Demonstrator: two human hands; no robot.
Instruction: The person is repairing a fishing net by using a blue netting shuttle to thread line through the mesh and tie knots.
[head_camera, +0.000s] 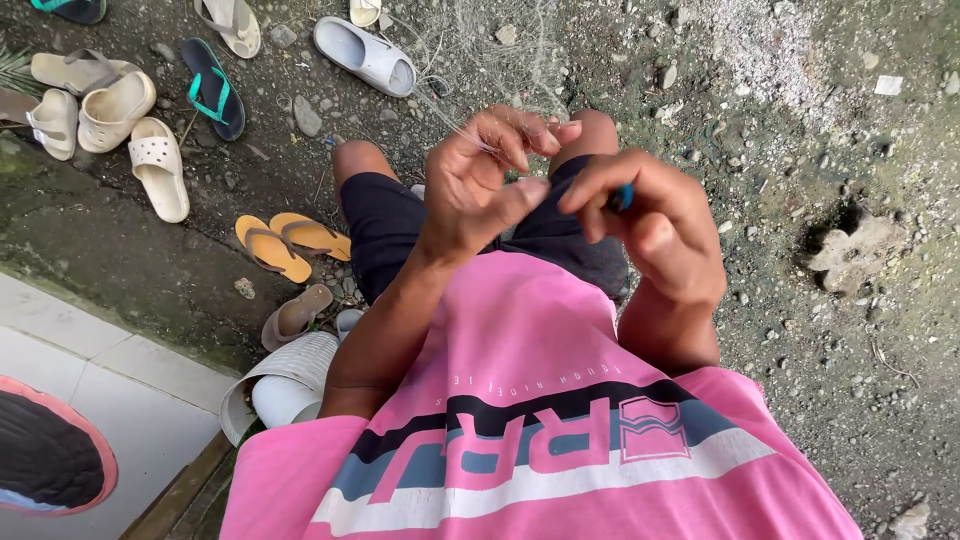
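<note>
My left hand (487, 180) is raised in front of my chest, its fingers pinching thin strands of a fine, pale fishing net (470, 60) that stretches away over the ground. My right hand (650, 225) is close beside it, fingers curled around a small blue tool (622, 197), of which only the tip shows. The two hands nearly touch above my knees. I am seated in dark shorts and a pink shirt.
Gravelly dirt ground lies all around. Several sandals and slippers are scattered at upper left, with an orange pair (285, 243) by my left leg. A white ribbed container (285, 385) sits at my left side. Pale tiles (120, 380) and a dark mat (45, 450) are at lower left.
</note>
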